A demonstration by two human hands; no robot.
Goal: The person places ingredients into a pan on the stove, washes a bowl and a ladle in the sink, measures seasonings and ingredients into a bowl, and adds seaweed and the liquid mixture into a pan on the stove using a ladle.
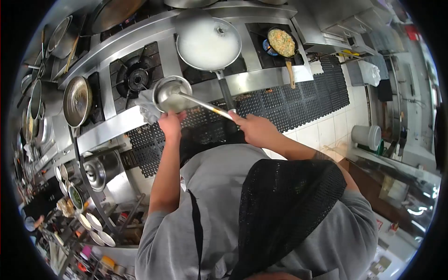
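Note:
My left hand (171, 123) is closed on the near rim of a round metal bowl (161, 88), held up at the front edge of the stove. A ladle (203, 103) slants into this bowl, and my right hand (256, 129) grips the far end of its long handle. What lies in the bowl under the ladle's head is hard to make out. Just beyond stands a large pan (227, 60) of cloudy white liquid, its handle pointing toward me. A grey cloth (148, 106) hangs beside the bowl on the left.
At the right, a small frying pan (293, 58) of chopped food sits over a blue flame (267, 46). A bare burner (136, 77) and an upright-leaning pan (77, 101) are on the left. Black rubber matting (298, 109) covers the floor; a grey bucket (366, 136) stands at right.

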